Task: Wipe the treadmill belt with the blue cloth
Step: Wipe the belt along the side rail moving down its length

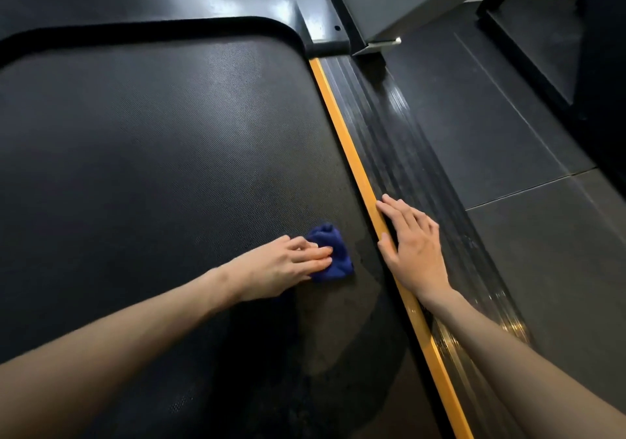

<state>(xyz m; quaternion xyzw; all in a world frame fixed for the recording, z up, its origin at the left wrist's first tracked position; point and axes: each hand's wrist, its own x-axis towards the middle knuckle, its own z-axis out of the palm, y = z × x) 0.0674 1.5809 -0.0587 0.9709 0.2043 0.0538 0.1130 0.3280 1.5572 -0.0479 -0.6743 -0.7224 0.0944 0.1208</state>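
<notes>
- Head view: left hand (288, 265) is pressing the blue cloth (333, 252) down onto the treadmill belt (152, 150), close to the belt's right edge, in the nearer half of what is showing.
- Left fingers are lying nearly straight and close together over the cloth's near side; the thumb is hard to make out.
- The cloth is sitting bunched in a small wad, so it is probably soft, light and limp. It is likely going to slide under a flat palm rather than need a pinch; best hold is pressing on the middle of the wad.
- The belt is showing a fine dotted texture, likely grippy, so the cloth may be dragging and rolling up.
- Right hand (413, 245) is resting flat, fingers straight and slightly spread, on the ribbed side rail (406, 154); its fingers are overlapping the orange strip (342, 133) at the belt's right edge. It is holding nothing, and looks to be bracing.
- Count: one cloth, one belt, one orange strip, one side rail in view, two hands.
</notes>
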